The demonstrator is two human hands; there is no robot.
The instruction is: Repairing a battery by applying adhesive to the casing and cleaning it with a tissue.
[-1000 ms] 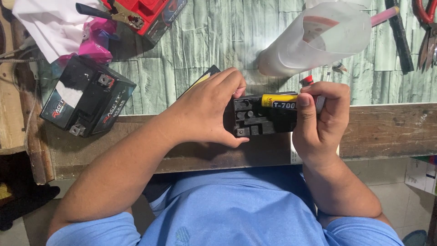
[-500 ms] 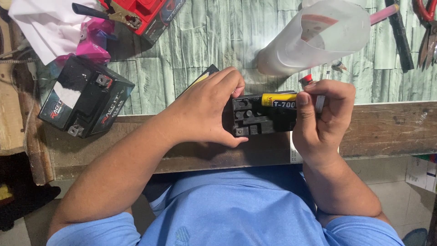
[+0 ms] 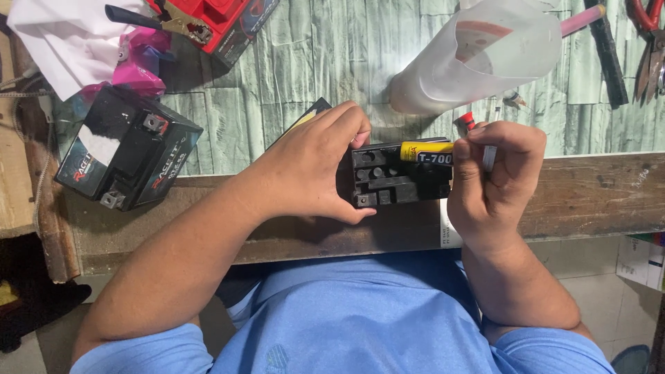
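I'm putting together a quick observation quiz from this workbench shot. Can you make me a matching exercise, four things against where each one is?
Things:
1. small black battery
2. second black battery
3. translucent plastic jug
4. red box

Places:
A. lying on its side, beyond the hands
B. far left corner, with pliers on it
C. held between left hand and right hand
D. standing alone at the left of the bench

Pairs: 1-C, 2-D, 3-A, 4-B
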